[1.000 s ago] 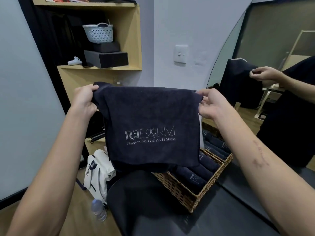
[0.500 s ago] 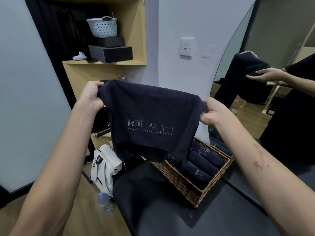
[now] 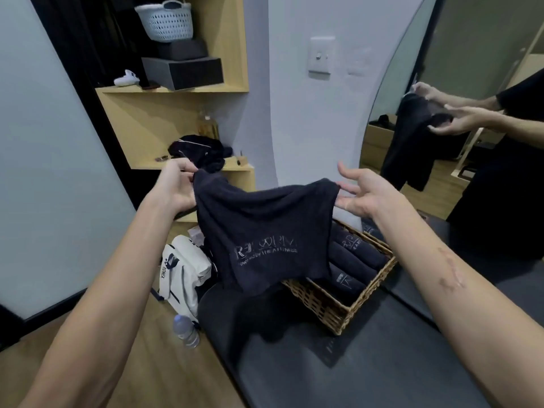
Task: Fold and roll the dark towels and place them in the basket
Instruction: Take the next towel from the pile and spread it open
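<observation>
A dark towel (image 3: 265,231) with pale lettering hangs in the air above the dark table (image 3: 368,363). My left hand (image 3: 176,187) pinches its upper left corner. My right hand (image 3: 357,191) has spread fingers, and the towel's upper right corner rests on its fingertips. Behind and below the towel stands a wicker basket (image 3: 332,307) holding several rolled dark towels (image 3: 356,260). The towel hides the basket's left part.
A mirror (image 3: 471,113) on the right reflects my arms and the towel. A wooden shelf (image 3: 176,113) at the back holds a dark cloth pile (image 3: 200,150), a box and a white basket. On the floor lie a white bag (image 3: 182,272) and a water bottle (image 3: 185,331).
The towel has dropped lower and sags in the middle. My right hand has opened from a closed grip to spread fingers under the corner. My view has tilted down.
</observation>
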